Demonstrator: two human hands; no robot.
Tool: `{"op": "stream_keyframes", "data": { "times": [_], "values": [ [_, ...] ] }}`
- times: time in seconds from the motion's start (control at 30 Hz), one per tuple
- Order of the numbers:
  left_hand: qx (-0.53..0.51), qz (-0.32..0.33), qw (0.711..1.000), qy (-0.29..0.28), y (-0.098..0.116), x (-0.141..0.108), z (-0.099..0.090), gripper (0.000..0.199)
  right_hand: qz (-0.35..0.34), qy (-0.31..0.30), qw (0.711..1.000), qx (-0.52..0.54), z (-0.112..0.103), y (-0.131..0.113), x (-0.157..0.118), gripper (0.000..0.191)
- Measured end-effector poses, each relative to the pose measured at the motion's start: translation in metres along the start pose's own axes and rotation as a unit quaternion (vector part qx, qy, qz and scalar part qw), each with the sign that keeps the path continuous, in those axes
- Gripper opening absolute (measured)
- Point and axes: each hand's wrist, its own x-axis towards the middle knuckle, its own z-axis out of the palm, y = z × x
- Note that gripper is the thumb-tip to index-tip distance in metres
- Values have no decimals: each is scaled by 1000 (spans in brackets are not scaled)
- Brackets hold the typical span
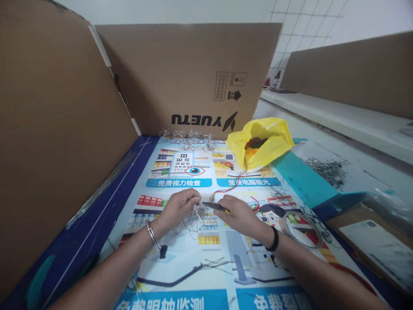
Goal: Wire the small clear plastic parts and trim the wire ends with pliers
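Observation:
My left hand (182,205) is closed in a pinch around thin silvery wire (195,223), whose loose strands spread below the fingers. In my right hand (238,214) is a pair of pliers (213,206) with dark jaws and a bit of yellow on the handle. The jaws point left and reach the wire right beside my left fingertips; whether they grip it is too small to tell. Red, green and yellow cords (232,186) run from a yellow bag (260,146) down to the space between my hands.
Tangled wire (189,134) lies along the back cardboard panel (190,73); another panel (58,129) stands at left. Loose wire pieces (214,263) lie in front. On the right are a tape roll (302,245), a teal box flap (305,178) and a dark wire heap (327,172).

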Motion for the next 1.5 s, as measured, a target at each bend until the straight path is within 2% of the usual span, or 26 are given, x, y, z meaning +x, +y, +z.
{"op": "stream_keyframes", "data": {
  "times": [0.2,0.57,0.97,1.17,1.33,1.5],
  "values": [
    [9,17,1000,-2,-3,0,2,19,-31,10,999,17,1,0,0,20],
    [30,16,999,-26,-2,-1,2,20,-29,12,998,-52,3,-6,-3,20],
    [29,11,999,-35,-1,-2,3,20,-25,6,998,-56,4,-5,-3,20],
    [35,2,999,-15,-4,-1,4,18,-11,22,999,-47,6,-4,-1,19],
    [28,1,999,21,-7,0,3,18,17,47,998,-43,5,8,2,25],
    [17,-10,998,58,-10,2,-3,19,5,59,988,-141,2,17,4,22]
  ]
}}
